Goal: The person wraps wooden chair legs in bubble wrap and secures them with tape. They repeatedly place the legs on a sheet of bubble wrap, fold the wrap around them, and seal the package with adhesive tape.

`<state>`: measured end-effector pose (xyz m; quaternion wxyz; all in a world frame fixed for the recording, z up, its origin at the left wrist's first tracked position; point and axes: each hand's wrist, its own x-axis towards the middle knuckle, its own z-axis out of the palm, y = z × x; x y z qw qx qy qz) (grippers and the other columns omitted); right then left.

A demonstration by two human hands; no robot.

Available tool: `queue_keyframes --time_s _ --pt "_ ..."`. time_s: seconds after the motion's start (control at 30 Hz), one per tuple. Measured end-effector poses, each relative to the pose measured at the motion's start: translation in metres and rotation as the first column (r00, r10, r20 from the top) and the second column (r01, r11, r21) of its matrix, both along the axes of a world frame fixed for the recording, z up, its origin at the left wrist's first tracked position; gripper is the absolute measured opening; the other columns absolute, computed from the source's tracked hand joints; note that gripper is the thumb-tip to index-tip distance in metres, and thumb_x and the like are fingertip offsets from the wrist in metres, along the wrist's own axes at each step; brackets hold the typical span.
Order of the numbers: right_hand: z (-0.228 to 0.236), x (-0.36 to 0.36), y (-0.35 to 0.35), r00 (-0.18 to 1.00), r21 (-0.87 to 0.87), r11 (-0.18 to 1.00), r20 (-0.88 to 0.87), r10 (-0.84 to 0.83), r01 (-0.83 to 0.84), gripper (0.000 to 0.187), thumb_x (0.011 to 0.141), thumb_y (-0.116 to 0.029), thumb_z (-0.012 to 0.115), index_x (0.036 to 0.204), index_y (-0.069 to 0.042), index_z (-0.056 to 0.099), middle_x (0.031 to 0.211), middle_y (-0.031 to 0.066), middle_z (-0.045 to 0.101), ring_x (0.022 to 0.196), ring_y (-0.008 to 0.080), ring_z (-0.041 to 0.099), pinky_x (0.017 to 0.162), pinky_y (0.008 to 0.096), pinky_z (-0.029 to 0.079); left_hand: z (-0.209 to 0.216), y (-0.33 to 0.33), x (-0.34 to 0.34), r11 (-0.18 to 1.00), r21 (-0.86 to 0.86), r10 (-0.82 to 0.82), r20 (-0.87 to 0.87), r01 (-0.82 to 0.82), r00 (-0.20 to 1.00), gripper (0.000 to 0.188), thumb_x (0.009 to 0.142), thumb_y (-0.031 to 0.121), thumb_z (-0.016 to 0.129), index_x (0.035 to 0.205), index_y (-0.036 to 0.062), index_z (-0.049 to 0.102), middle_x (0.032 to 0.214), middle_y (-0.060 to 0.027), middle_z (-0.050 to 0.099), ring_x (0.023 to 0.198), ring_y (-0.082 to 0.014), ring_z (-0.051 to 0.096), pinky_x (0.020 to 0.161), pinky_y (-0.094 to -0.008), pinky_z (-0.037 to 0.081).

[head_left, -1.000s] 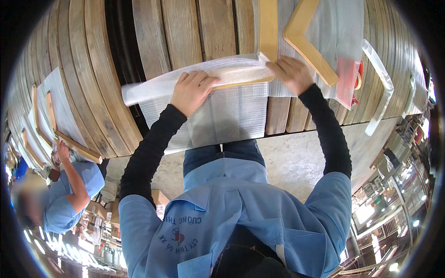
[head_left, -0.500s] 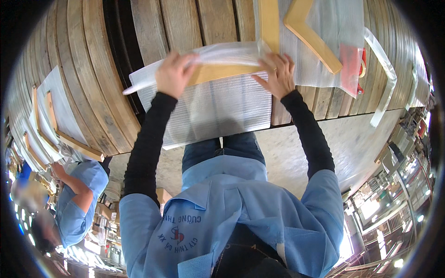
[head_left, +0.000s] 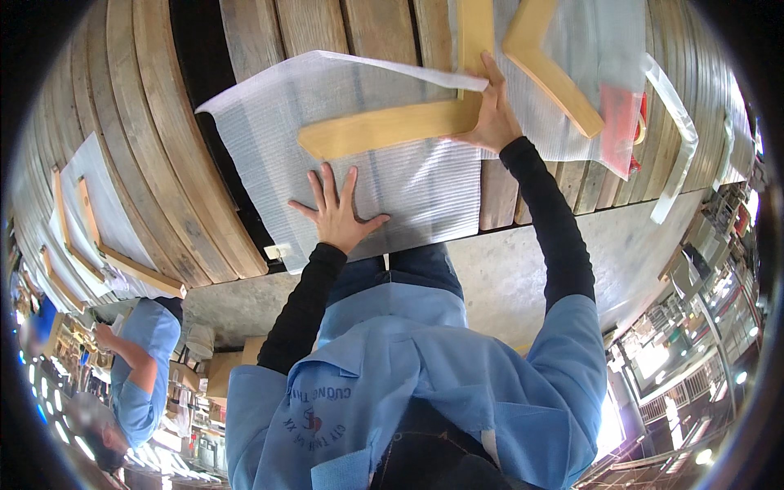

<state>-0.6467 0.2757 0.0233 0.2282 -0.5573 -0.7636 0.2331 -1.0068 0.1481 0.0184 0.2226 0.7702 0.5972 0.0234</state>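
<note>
A white foam sheet lies spread on the slatted wooden table, its far edge lifted and curled. On it rests a pale, angled wooden piece, one arm running left and the other away from me. My left hand is open, fingers spread flat on the foam just nearer than the wood. At the bend of the wooden piece, my right hand grips it, thumb on the near side and fingers on the far side, beside the raised foam edge. Part of the bend is hidden by this hand.
Another angled wooden piece lies on foam to the right, near a red object and a clear plastic strip. A dark gap crosses the table at left. Further left, a co-worker stands by more wooden pieces.
The foam has been folded back off the wooden piece and lies spread out. My left hand has moved nearer and flattened on the foam; my right hand has closed around the bend.
</note>
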Motion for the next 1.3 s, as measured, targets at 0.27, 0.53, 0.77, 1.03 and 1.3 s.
queue_keyframes --time_s 0.27,0.53,0.77,1.03,1.3 --pt "0.003 0.012 0.035 0.998 0.056 0.996 -0.001 0.066 -0.066 0.119 0.061 -0.049 0.096 0.152 -0.012 0.028 0.160 0.0223 0.026 0.149 0.0462 0.025 0.121 0.0566 0.030 0.001 -0.001 -0.015 0.991 -0.101 -0.090 -0.045 0.085 0.995 0.130 0.052 0.085 0.076 0.161 0.0319 0.028 0.170 -0.0227 0.003 0.154 -0.0502 -0.001 0.094 -0.0902 -0.008" --pt "0.019 0.013 0.050 0.986 0.139 0.984 0.134 0.096 -0.114 0.121 0.064 -0.050 0.094 0.154 -0.007 0.025 0.156 0.0226 0.034 0.147 0.0452 0.029 0.117 0.0542 0.034 0.014 0.020 -0.012 0.973 0.227 -0.008 0.176 -0.032 0.984 0.104 0.067 0.075 0.077 0.152 0.0247 0.045 0.167 -0.0160 0.022 0.154 -0.0450 0.014 0.108 -0.0828 0.001" --pt "0.076 -0.020 0.118 0.949 0.197 0.967 0.299 0.098 -0.162 0.059 0.083 -0.038 0.082 0.124 -0.001 0.060 0.118 0.0130 0.067 0.106 0.0241 0.066 0.096 0.0416 0.051 0.039 0.243 0.000 0.867 0.497 -0.033 0.127 -0.035 0.991 0.051 0.089 0.040 0.075 0.135 0.0224 0.059 0.151 -0.0093 0.047 0.145 -0.0351 0.037 0.115 -0.0712 0.018" --pt "0.055 0.032 0.099 0.989 -0.068 0.995 0.123 0.087 -0.079 0.042 0.087 -0.030 0.079 0.121 -0.009 0.069 0.112 0.0084 0.072 0.106 0.0284 0.067 0.091 0.0416 0.053 0.060 0.295 -0.039 0.979 0.017 -0.200 0.298 0.204 0.933 0.017 0.091 0.033 0.074 0.094 0.0180 0.067 0.116 0.0037 0.070 0.101 -0.0222 0.068 0.091 -0.0428 0.050" --pt "0.057 0.023 0.021 0.911 0.345 0.871 0.341 0.231 -0.350 0.032 0.080 -0.014 0.071 0.111 -0.012 0.075 0.103 0.0018 0.075 0.092 0.0202 0.071 0.080 0.0348 0.059 0.067 0.213 -0.051 0.761 0.454 -0.574 0.140 0.463 0.807 0.010 0.085 0.016 0.077 0.090 0.0171 0.068 0.079 0.0026 0.057 0.075 -0.0192 0.060 0.072 -0.0358 0.047"
